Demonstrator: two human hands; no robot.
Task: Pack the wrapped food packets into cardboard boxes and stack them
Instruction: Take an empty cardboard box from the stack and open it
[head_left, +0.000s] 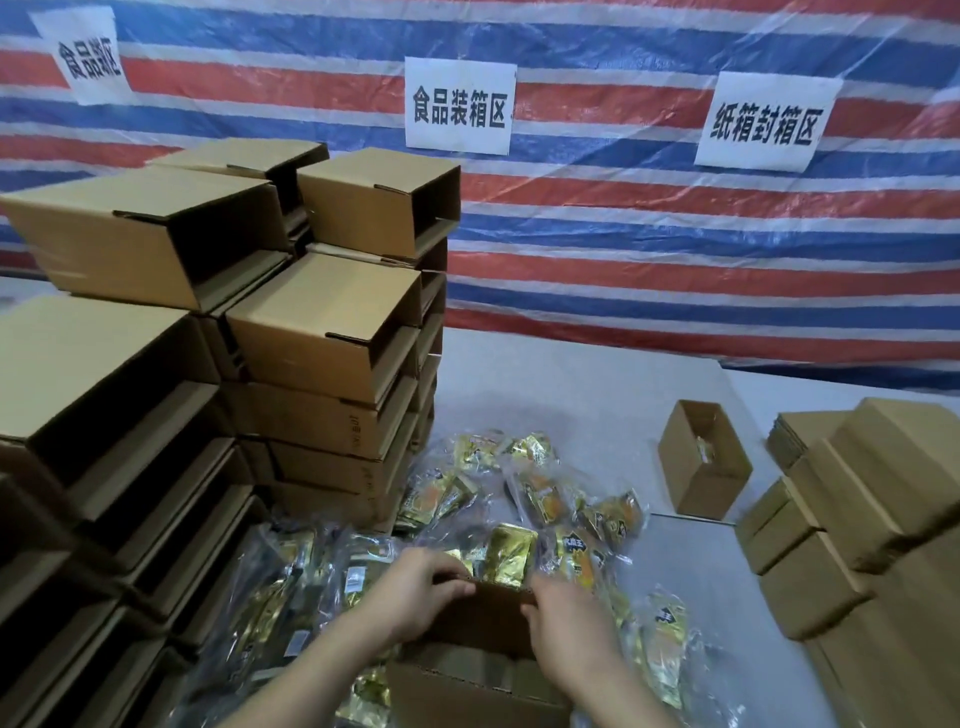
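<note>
Both hands' fingers (457, 584) pinching box flap (498, 605)

Work surface: a pale grey desk (571, 384) set against a striped tarpaulin. Left side: stacks of empty cardboard boxes (322, 332), lying on their sides with open ends facing right, several tiers high. Centre foreground: a loose heap of gold-wrapped food packets (519, 499) in clear film, spread directly on the desk. Near edge: an open box (467, 680) among the packets. Right of centre: a single open box (704, 460), standing apart. Far right: further stacked cardboard boxes (852, 525).
</note>
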